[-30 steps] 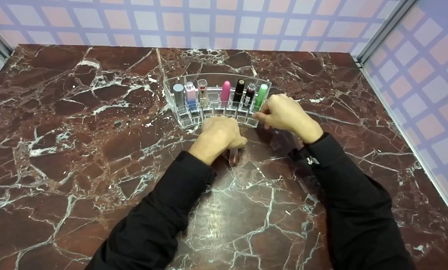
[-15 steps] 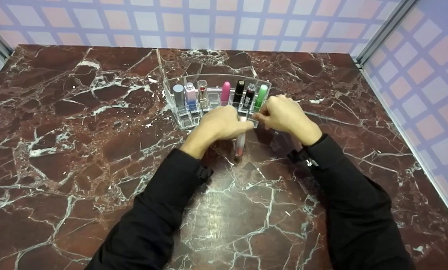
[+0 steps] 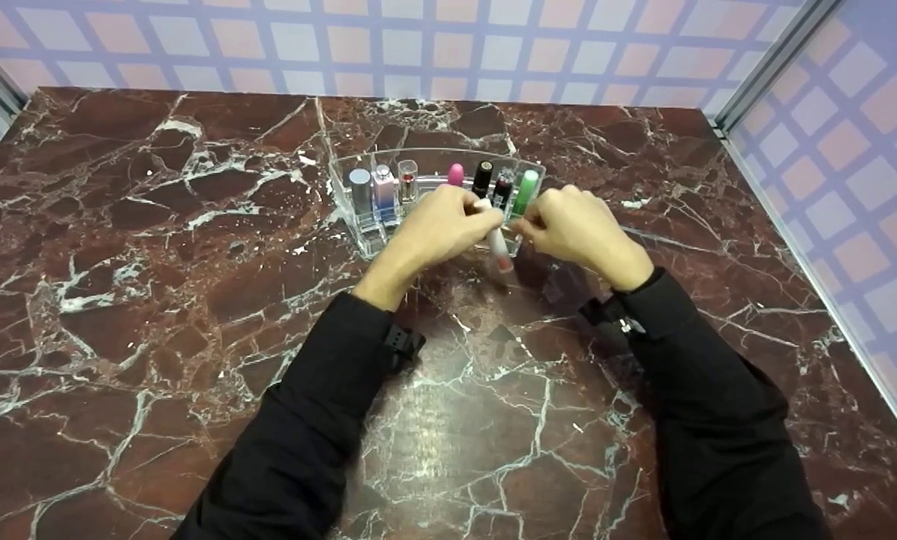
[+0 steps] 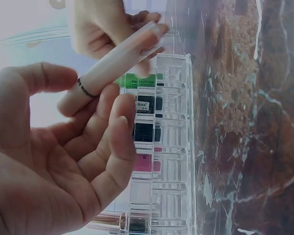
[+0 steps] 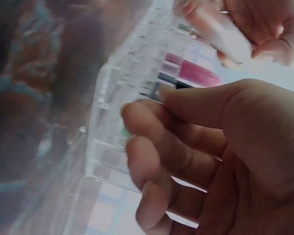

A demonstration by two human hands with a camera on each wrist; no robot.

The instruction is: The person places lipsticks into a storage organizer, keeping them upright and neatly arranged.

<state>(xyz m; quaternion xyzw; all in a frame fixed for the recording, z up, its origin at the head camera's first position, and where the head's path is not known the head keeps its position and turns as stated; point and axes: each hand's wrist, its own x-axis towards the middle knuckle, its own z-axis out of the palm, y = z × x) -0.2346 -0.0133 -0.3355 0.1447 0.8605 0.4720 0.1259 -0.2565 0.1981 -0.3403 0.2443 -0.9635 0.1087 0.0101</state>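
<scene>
My left hand (image 3: 442, 223) pinches a slim lip gloss tube (image 3: 499, 247) between thumb and fingers. The tube has a whitish cap end and a peach-red far end; in the left wrist view it slants across the clear lipstick organizer (image 4: 189, 122). My right hand (image 3: 582, 226) holds the organizer's right end with curled fingers, next to the green lip balm (image 3: 525, 193). Standing in the curved organizer are also a pink lipstick (image 3: 456, 174), a black lipstick (image 3: 482, 178) and a dark one with a clear top (image 3: 503, 186). My left hand hides the organizer's middle front.
At the organizer's left side stand a grey tube (image 3: 360, 191), a pink-and-blue lipstick (image 3: 384, 195) and a clear-capped one (image 3: 408, 180). The red marbled table (image 3: 193, 300) ends at checkered panels (image 3: 403, 49) behind and to the right.
My left hand has lifted the lip gloss from near the table in front of the organizer, moving it up and right toward my right hand. The right hand has stayed in place.
</scene>
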